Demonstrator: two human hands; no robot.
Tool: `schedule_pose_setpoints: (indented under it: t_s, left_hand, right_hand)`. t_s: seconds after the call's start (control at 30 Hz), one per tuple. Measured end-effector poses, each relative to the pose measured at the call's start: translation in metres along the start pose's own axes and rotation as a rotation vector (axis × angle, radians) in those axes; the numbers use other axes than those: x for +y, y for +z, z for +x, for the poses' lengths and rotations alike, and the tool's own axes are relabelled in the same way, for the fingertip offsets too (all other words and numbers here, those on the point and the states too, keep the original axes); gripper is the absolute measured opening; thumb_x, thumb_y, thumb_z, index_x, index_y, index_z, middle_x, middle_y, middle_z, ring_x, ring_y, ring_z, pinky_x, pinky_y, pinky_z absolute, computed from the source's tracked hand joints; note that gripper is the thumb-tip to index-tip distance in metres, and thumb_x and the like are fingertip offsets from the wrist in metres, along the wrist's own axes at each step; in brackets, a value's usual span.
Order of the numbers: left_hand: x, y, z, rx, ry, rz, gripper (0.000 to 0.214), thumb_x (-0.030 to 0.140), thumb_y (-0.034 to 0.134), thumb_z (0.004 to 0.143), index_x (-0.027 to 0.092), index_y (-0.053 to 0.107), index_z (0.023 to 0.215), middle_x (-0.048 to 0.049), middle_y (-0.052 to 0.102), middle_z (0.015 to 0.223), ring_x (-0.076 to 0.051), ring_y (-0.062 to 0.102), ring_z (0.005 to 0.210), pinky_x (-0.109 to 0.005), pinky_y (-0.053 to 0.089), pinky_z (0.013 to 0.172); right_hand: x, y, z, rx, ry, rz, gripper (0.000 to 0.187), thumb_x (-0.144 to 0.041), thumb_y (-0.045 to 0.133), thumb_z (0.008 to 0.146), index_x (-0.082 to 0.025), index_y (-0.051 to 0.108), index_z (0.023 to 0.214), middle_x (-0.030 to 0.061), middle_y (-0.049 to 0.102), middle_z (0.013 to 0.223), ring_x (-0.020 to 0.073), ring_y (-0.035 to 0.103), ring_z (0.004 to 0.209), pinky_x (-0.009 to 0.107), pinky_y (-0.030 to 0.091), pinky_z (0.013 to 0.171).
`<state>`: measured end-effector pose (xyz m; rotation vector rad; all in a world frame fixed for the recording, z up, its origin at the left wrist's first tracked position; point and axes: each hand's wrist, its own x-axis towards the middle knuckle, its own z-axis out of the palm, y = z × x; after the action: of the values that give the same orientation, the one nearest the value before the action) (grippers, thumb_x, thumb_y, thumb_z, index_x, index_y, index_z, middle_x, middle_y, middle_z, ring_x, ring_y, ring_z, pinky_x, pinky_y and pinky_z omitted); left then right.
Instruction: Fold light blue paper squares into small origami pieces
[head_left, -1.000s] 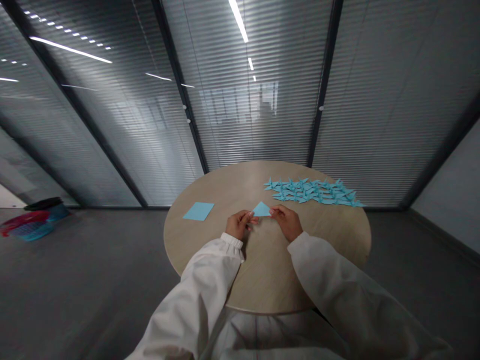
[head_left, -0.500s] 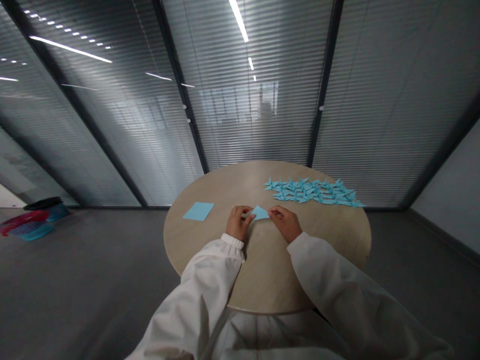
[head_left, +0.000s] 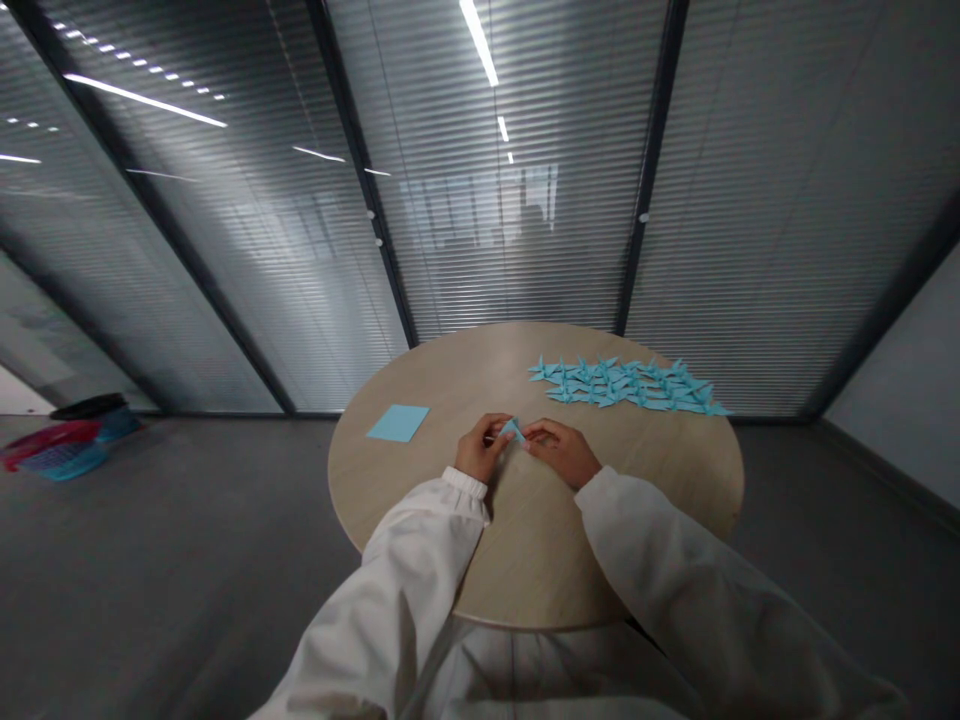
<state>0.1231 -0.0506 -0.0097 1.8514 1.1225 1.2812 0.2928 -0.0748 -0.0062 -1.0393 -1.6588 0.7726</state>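
Observation:
Between my hands is a small piece of folded blue origami paper [head_left: 514, 428], partly covered by my fingers. My left hand [head_left: 480, 447] is closed, pinching its left side between thumb and fingers. From the other side my right hand [head_left: 562, 450] grips the paper's right edge with the fingertips. Both hands are low over the middle of the round wooden table [head_left: 540, 560]. To the left lies a flat blue sheet of paper [head_left: 398, 423]. Several folded blue paper cranes [head_left: 622, 382] sit in close rows at the table's far right.
Glass panels with blinds [head_left: 517, 270] rise behind the table. On the floor at far left are a red and blue basket [head_left: 60, 447] and a dark-rimmed blue container [head_left: 105, 415]. My white sleeves rest across the table's near edge.
The paper was a wider flat triangle and now looks narrower and bent up. My right hand has moved left, closer to my left hand. The cranes and flat sheet are unmoved.

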Motion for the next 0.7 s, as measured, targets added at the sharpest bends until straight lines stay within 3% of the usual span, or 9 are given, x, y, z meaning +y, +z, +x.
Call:
schedule_pose_setpoints:
  t_s: [0.13, 0.3, 0.7]
  left_hand:
    - [0.005, 0.003, -0.001, -0.059, -0.047, -0.140, 0.039, 0.038, 0.061, 0.072, 0.016, 0.057, 0.103, -0.0054, 0.064, 0.086, -0.015, 0.059, 0.075, -0.025, 0.049, 0.064]
    - [0.011, 0.003, -0.002, -0.085, -0.099, -0.158, 0.043, 0.042, 0.066, 0.066, 0.016, 0.059, 0.100, -0.0047, 0.065, 0.084, -0.015, 0.061, 0.075, -0.025, 0.049, 0.067]
    - [0.009, 0.004, -0.002, -0.098, -0.123, -0.185, 0.043, 0.047, 0.070, 0.060, 0.013, 0.062, 0.087, -0.0030, 0.062, 0.073, -0.013, 0.057, 0.066, -0.023, 0.048, 0.059]
  right_hand:
    - [-0.001, 0.000, 0.000, -0.010, 0.018, 0.026, 0.021, -0.031, 0.063, 0.068, -0.018, 0.062, 0.084, 0.0036, 0.065, 0.085, 0.0145, 0.061, 0.076, 0.026, 0.048, 0.067]
    - [-0.002, 0.001, 0.000, -0.042, 0.002, 0.054, 0.025, -0.031, 0.066, 0.064, -0.018, 0.061, 0.085, 0.0027, 0.064, 0.083, 0.0145, 0.060, 0.076, 0.025, 0.048, 0.066]
    - [0.005, 0.002, 0.000, -0.012, -0.041, 0.010, 0.019, -0.025, 0.054, 0.073, -0.019, 0.059, 0.090, 0.0025, 0.064, 0.084, 0.0136, 0.059, 0.077, 0.025, 0.048, 0.069]
